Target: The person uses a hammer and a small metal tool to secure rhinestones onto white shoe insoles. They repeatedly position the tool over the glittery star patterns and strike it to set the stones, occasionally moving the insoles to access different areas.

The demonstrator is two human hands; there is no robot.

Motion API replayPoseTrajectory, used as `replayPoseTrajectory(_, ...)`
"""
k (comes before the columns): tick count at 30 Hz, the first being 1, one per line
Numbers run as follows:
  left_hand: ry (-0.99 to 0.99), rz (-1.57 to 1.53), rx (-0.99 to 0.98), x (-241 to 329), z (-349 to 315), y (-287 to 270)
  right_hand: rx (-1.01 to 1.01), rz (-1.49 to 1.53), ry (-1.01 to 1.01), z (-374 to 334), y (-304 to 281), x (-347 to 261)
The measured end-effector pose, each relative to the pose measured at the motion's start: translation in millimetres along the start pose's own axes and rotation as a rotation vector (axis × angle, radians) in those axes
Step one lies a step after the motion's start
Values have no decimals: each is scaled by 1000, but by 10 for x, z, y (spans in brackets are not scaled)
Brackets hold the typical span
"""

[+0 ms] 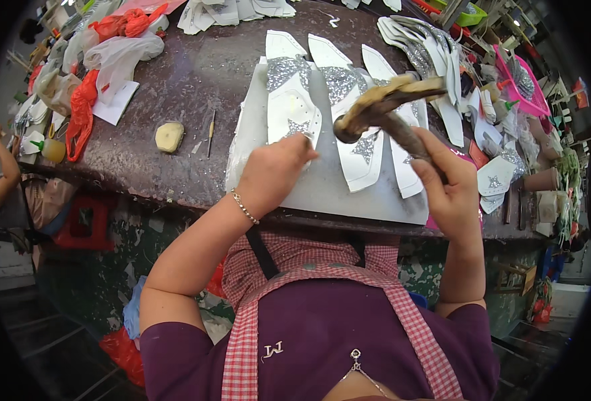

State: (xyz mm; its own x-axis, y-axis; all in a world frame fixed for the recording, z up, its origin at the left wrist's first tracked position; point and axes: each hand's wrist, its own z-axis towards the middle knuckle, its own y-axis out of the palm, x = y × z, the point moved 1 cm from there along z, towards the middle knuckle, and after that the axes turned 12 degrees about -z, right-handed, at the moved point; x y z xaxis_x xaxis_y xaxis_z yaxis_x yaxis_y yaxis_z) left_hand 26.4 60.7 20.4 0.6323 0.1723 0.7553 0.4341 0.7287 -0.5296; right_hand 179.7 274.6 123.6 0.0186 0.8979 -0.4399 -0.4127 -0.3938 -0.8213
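While hammer is raised, status near to far:
left hand [273, 175]: fingers pinched on near edge of white shoe-upper piece [294, 110], pinning it to grey board [255, 144]
right hand [448, 186]: fist closed round hammer [382, 107], head above pieces
step: likely pounding uppers flat; next blow needs fingers clear
count: three glitter-patched pieces on board, one hammer
far: stack of uppers [422, 47]

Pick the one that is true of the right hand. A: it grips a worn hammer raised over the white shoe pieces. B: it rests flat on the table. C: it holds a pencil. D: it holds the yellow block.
A: the right hand grips the hammer above the white shoe pieces.
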Motion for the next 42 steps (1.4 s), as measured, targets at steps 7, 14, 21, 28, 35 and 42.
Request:
replayPoseTrajectory(7, -310, -496, 111, -10, 103, -8, 45, 382, 461, -584, -128, 511)
replayPoseTrajectory(14, -59, -358, -81, 449, 765, 504, 318, 619, 597, -938, -215, 874)
replayPoseTrajectory(21, -170, -223, -98, 251, 1182, 1026, 297, 654, 582, -1112, -187, 1037)
replayPoseTrajectory(28, -81, -237, -61, 212, 1156, 1088, 267, 665, 575, -1025, -167, 1087)
replayPoseTrajectory(35, 94, -5, -150, 356, 1155, 1086, 456, 644, 372, -593, -398, 942)
replayPoseTrajectory(42, 143, 38, -161, 393, 1161, 1096, 622, 445, 23, -126, -516, 731)
